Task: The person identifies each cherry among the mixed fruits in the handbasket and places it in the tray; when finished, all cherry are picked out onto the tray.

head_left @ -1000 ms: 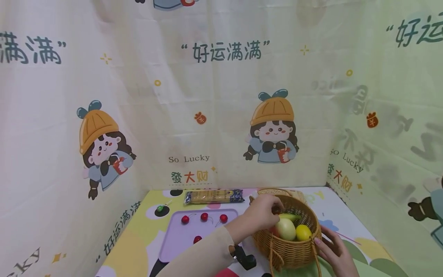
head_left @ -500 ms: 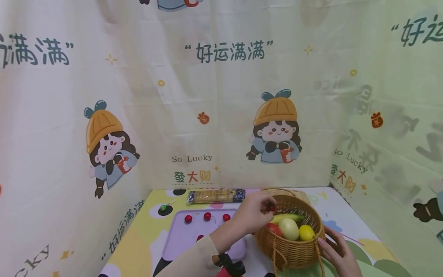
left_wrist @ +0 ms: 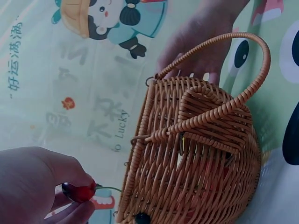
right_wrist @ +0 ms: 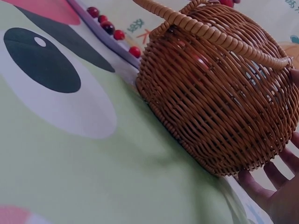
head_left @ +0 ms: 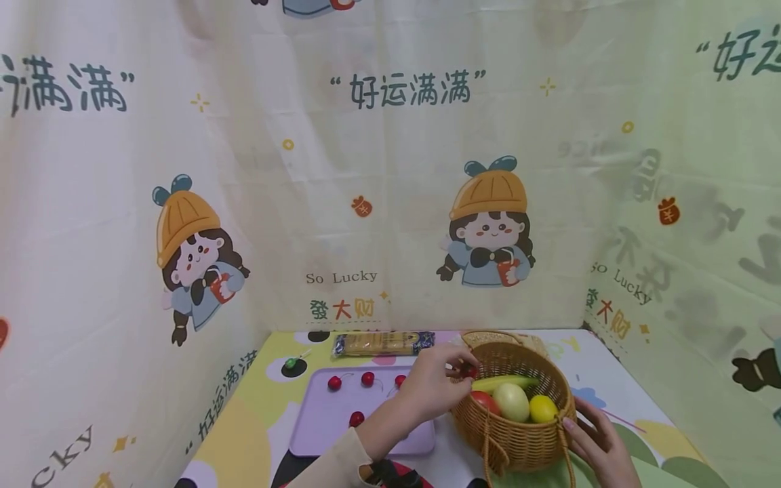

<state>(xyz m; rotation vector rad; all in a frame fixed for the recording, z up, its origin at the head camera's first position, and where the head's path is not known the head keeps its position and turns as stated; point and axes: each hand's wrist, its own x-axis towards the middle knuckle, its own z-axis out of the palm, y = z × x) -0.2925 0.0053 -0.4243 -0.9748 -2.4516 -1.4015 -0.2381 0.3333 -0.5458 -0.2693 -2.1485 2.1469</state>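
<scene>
My left hand [head_left: 434,381] pinches a dark red cherry [left_wrist: 79,191] between thumb and fingers, its green stem pointing at the basket. It is by the left rim of a brown wicker basket [head_left: 515,444]. Inside the basket lie a long yellow-green fruit [head_left: 503,383], a red fruit [head_left: 486,401], a pale round fruit [head_left: 510,401] and a lemon [head_left: 543,409]. My right hand [head_left: 601,440] rests its spread fingers against the basket's right side, thumb near the rim. The right wrist view has those fingers [right_wrist: 275,176] at the wicker wall.
Left of the basket lies a purple tray [head_left: 305,440] bearing several cherries [head_left: 356,419]. Behind it is a long plastic-wrapped pack [head_left: 383,343]. A small green object with a stem [head_left: 291,363] lies at the back left. A woven item [head_left: 532,342] sits behind the basket.
My left hand has drawn up and left from inside the basket to its left rim, with the cherry now showing in its fingers. The right hand stays at the basket's side.
</scene>
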